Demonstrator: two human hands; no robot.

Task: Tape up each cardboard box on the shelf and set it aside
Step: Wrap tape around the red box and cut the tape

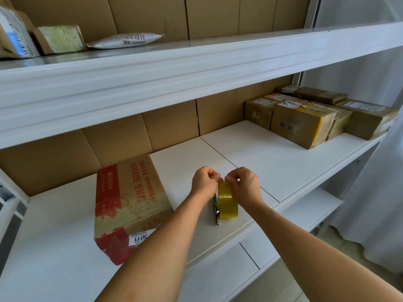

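Five taped boxes [303, 125] far right of tape roll [227, 200]

A grey mailer bag [125, 40] lies on the upper shelf [196, 59] (white curtain [375, 192] at right).

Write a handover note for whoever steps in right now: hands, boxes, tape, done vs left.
Left hand: fingers pinched at the top of the tape roll, grip closed on its upper edge.
Right hand: also pinched at the top of the roll, apparently picking at the tape end.
The roll stands on edge on the middle shelf, in a dispenser with metal parts on its left side.
Red-printed box: just left of the roll, lying flat. No tape is being applied to it.
Stack of boxes: far right of the same shelf.
Left: free the tape end, tape the red-printed box, set it aside.
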